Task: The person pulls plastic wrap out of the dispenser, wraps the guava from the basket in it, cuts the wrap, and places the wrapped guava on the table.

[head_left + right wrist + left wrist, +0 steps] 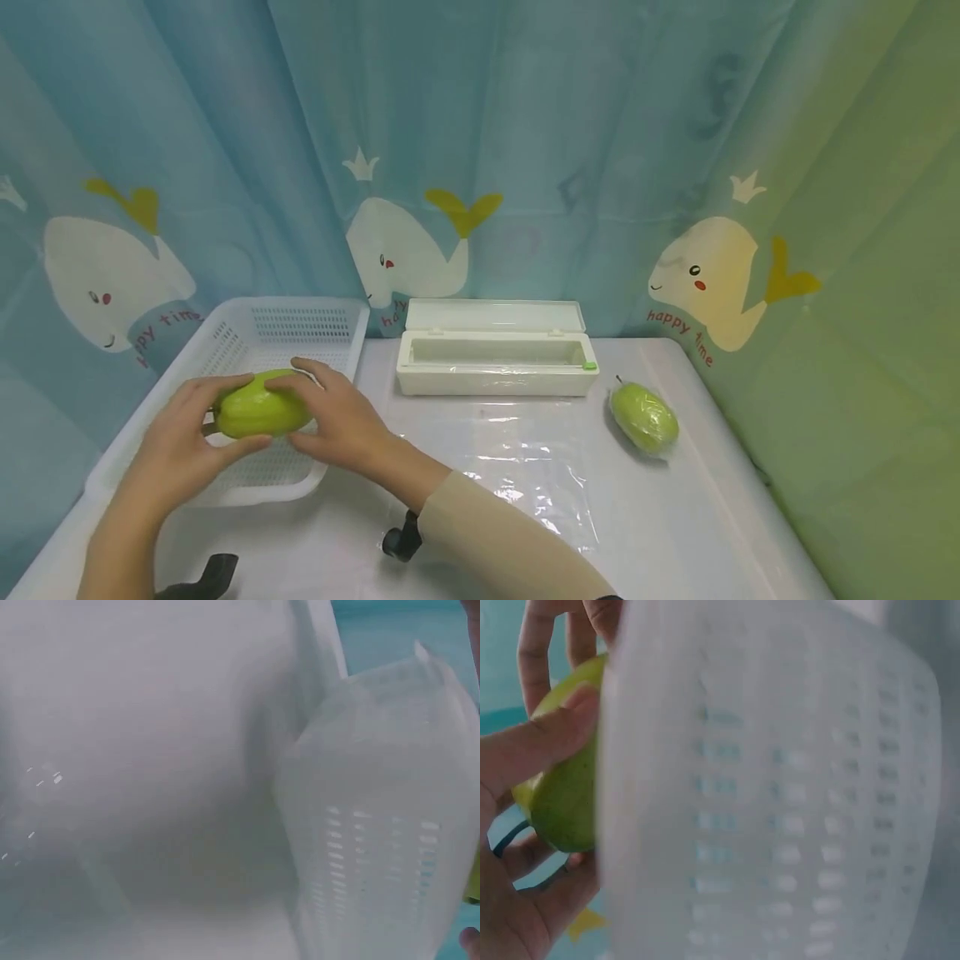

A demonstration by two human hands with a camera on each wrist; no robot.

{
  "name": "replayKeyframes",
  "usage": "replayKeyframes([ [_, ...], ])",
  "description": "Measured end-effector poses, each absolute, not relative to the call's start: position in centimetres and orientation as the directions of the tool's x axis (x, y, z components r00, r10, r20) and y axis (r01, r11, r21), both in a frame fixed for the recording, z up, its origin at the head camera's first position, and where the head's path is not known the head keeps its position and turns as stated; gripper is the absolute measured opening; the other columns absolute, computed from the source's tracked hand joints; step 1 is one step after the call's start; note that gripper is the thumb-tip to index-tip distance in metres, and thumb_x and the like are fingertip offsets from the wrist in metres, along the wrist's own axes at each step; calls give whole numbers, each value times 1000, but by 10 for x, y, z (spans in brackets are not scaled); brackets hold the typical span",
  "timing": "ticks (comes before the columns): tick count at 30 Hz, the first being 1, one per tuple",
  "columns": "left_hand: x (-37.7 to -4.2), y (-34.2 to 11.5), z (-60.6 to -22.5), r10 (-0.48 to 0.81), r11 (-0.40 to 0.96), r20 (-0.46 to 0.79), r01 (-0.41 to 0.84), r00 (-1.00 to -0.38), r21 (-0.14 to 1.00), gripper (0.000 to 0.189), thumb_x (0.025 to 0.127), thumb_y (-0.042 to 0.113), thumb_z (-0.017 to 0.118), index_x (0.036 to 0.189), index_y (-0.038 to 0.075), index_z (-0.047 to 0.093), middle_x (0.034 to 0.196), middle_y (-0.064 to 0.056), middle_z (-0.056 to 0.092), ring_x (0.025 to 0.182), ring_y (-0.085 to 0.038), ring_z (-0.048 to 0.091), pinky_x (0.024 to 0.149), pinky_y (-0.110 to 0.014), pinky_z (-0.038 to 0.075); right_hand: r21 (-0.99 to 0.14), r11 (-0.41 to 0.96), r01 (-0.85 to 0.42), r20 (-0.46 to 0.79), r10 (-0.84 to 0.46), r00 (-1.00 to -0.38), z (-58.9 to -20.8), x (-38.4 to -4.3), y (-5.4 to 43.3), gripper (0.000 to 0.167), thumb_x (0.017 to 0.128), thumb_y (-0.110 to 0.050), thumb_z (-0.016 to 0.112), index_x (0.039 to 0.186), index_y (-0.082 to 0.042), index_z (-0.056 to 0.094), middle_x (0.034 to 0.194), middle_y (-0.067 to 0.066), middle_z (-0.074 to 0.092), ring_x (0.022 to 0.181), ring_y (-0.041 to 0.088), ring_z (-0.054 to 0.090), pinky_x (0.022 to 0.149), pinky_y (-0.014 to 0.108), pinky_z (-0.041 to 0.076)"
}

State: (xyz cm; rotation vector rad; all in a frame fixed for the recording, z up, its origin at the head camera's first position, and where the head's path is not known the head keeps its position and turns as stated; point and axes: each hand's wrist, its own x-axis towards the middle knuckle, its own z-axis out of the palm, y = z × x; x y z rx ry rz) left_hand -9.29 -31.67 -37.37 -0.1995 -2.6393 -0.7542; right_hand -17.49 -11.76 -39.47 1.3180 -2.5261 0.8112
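Observation:
A green pear [264,406] is held in both hands over the white mesh basket [318,492]. Around the stem end, on the left, curl the fingers and thumb of my left hand [180,437]. My right hand [345,417] grips the other end, thumb below and fingers above. In the left wrist view the basket wall hides part of the pear [562,802]. The right wrist view has only a sliver of the pear [474,877] and fingertips at its right edge.
A clear plastic sheet [525,475] lies flat on the white table [720,500]. Behind it stands a white cling film box [495,382], lid up, with a green slider. To the right lies another pear [643,417] in clear film. Patterned curtains [562,167] hang behind.

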Motion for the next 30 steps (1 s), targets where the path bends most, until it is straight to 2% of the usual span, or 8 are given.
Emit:
replayKeyframes([
  [2, -91, -308, -372, 44, 824, 426, 274, -904, 496, 82, 67, 24, 94, 137, 7, 54, 127, -15, 53, 107, -20, 49, 75, 4, 38, -365, 429, -826, 455, -692, -560, -395, -174, -107, 62, 87, -28, 75, 142, -27, 48, 156, -1, 39, 140, 12, 41, 111, 20, 36],
  [5, -90, -295, -370, 62, 808, 443, 306, -894, 504, 81, 67, 24, 94, 138, 11, 56, 128, -11, 54, 108, -9, 47, 76, -2, 46, -360, 393, -846, 520, -668, -532, -397, -171, -92, 61, 86, -27, 76, 141, -22, 51, 153, 0, 43, 140, 11, 41, 114, 19, 31],
  [8, -91, -283, -370, 80, 802, 447, 324, -891, 501, 81, 66, 25, 94, 137, 15, 57, 127, -8, 55, 107, -8, 48, 75, -23, 59, -379, 373, -847, 554, -642, -530, -400, -168, -77, 62, 85, -26, 78, 141, -20, 51, 153, 1, 44, 140, 11, 42, 114, 19, 32],
  [10, -91, -274, -371, 99, 802, 447, 337, -889, 493, 82, 66, 27, 94, 138, 17, 57, 126, -6, 54, 107, -11, 50, 74, -38, 61, -410, 354, -840, 565, -624, -539, -402, -166, -67, 62, 84, -23, 79, 140, -20, 52, 152, 1, 44, 140, 12, 42, 113, 21, 34],
  [12, -92, -266, -373, 115, 794, 448, 353, -886, 494, 82, 65, 26, 94, 138, 18, 57, 125, -4, 54, 107, -14, 51, 74, -46, 60, -431, 340, -836, 578, -607, -545, -404, -163, -57, 63, 83, -22, 80, 139, -20, 52, 152, 2, 44, 140, 14, 43, 113, 23, 37],
  [15, -91, -255, -375, 134, 782, 456, 376, -880, 497, 83, 64, 24, 95, 138, 20, 57, 125, -2, 53, 107, -14, 51, 75, -47, 60, -453, 324, -831, 592, -587, -552, -405, -158, -43, 64, 81, -21, 82, 138, -20, 52, 150, 2, 45, 139, 15, 43, 112, 27, 39],
  [23, -97, -217, -379, 198, 771, 479, 438, -855, 462, 83, 64, 30, 95, 138, 23, 58, 127, 4, 54, 113, -15, 53, 82, -34, 59, -519, 320, -792, 618, -500, -607, -412, -148, 0, 68, 76, -17, 86, 136, -21, 54, 148, 3, 47, 137, 19, 45, 109, 36, 44],
  [30, -103, -184, -385, 261, 737, 455, 480, -852, 476, 80, 67, 38, 91, 138, 27, 57, 130, 5, 54, 116, -17, 53, 87, -44, 55, -556, 317, -768, 639, -428, -639, -426, -141, 37, 69, 75, -16, 86, 136, -20, 55, 148, 3, 48, 136, 23, 47, 105, 40, 48],
])
